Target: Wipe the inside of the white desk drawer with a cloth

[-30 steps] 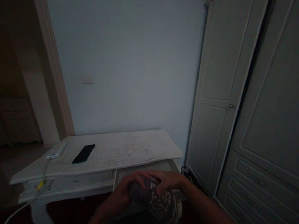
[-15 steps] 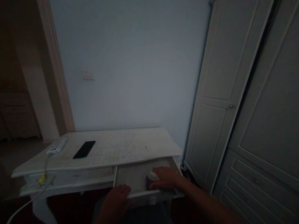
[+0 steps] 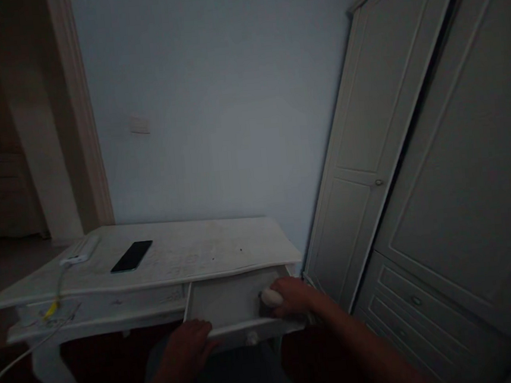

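A white desk drawer (image 3: 229,302) is pulled out towards me. My left hand (image 3: 192,340) is closed over the front left corner of its rim. Inside the drawer, towards the right, my right hand (image 3: 291,295) grips a rounded pale object with a dark lower part (image 3: 271,298). The dim light and my fingers hide what kind of object it is. Its dark side is down near the drawer floor; whether it touches cannot be made out. A round knob (image 3: 251,338) sits on the drawer front.
On the desk top (image 3: 197,244) lie a dark phone (image 3: 132,256) and a white power strip (image 3: 80,251), whose cable hangs over the left edge past a yellow tag (image 3: 51,309). A wardrobe (image 3: 355,206) stands at the right. A wall switch (image 3: 139,125) is above the desk.
My right hand has shifted slightly to the right inside the drawer with the pale object. My left hand stays on the drawer's corner. The whole view has turned a little to the right.
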`<action>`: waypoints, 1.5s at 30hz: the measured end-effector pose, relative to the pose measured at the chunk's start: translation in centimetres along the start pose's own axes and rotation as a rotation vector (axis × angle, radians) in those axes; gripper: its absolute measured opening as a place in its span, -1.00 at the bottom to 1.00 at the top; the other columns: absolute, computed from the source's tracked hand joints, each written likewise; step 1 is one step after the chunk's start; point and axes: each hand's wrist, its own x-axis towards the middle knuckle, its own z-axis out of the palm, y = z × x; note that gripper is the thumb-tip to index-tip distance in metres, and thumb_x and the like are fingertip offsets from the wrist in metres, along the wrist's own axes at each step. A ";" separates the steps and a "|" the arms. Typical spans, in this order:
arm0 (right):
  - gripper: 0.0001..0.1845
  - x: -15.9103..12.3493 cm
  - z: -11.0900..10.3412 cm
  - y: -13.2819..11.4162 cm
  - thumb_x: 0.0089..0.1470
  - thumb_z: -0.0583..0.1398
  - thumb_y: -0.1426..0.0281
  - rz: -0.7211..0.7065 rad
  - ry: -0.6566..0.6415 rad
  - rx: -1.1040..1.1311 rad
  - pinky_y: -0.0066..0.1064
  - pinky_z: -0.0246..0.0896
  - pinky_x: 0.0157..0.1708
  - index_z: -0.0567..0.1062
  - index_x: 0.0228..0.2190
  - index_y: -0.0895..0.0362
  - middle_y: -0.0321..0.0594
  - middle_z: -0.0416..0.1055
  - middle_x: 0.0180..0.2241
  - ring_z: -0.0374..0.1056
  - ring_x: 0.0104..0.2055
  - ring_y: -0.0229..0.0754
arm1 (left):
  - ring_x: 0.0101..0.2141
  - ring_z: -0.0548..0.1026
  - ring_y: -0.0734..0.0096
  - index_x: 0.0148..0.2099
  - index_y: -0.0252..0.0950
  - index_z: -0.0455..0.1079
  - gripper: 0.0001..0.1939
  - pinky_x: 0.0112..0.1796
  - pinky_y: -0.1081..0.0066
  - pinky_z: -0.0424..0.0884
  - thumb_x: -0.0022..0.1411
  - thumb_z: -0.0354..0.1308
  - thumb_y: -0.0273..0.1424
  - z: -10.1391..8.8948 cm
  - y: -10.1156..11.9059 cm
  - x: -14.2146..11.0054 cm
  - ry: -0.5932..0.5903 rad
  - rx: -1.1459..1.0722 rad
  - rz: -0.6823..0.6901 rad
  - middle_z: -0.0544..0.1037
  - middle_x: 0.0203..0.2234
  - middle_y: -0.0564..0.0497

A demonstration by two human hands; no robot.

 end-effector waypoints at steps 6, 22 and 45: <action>-0.46 -2.0 0.7 2.1 -0.11 0.45 0.06 0.063 0.072 0.029 -0.27 0.30 -0.14 0.66 -0.12 0.08 -0.10 0.64 -0.09 0.54 -0.06 0.10 | -0.08 0.64 0.08 -0.07 -0.15 0.57 -0.81 0.08 0.06 0.49 0.44 0.19 -0.22 1.1 -0.6 0.0 0.105 -0.011 0.046 0.69 -0.17 -0.07; -0.39 -0.8 1.2 -1.0 -0.12 0.46 0.05 -0.054 0.080 0.028 -0.26 0.29 -0.12 0.63 -0.07 0.09 -0.07 0.59 -0.05 0.51 -0.04 0.11 | 0.25 0.47 -0.07 0.40 -0.30 0.21 -0.21 0.23 0.01 0.39 0.31 0.07 0.08 1.9 -3.7 -3.8 0.276 -0.402 -0.427 0.49 0.28 -0.25; -0.40 0.2 1.9 -2.5 -0.18 0.49 0.11 -0.100 0.072 0.137 -0.28 0.29 -0.13 0.64 -0.10 0.10 -0.11 0.61 -0.08 0.50 -0.08 0.08 | 0.23 0.50 0.04 0.46 -0.16 0.17 -0.30 0.17 0.12 0.46 0.37 0.05 -0.06 2.1 -4.4 -3.7 0.217 -0.476 -0.380 0.54 0.26 -0.11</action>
